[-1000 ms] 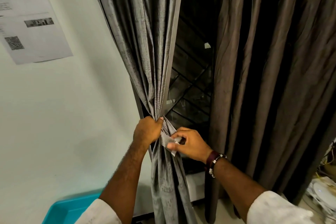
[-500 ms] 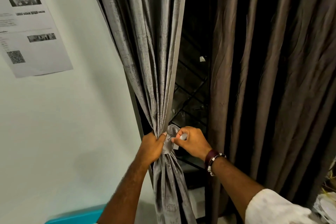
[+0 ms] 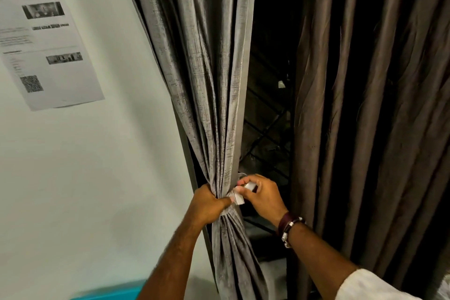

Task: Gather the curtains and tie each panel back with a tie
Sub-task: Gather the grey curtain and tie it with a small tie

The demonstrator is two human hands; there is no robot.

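The grey left curtain panel [image 3: 207, 80] hangs bunched into a narrow waist beside the wall. My left hand [image 3: 207, 204] grips that gathered waist from the left. A pale grey tie [image 3: 237, 196] wraps the bunch at the same height, and my right hand [image 3: 261, 196] pinches its loose end just to the right of the bunch. The two hands nearly touch. The brown right curtain panel [image 3: 365, 117] hangs loose in long folds, with no tie visible on it.
Between the panels a dark window with a metal grille [image 3: 267, 134] shows. A printed sheet [image 3: 46, 44] is stuck on the white wall [image 3: 85, 178] at the left. A teal bin edge [image 3: 109, 293] sits at the bottom.
The tie end went from hanging open below the bunch to being drawn close round the waist. My right hand came in closer to the left hand. The view tilted slightly upward.
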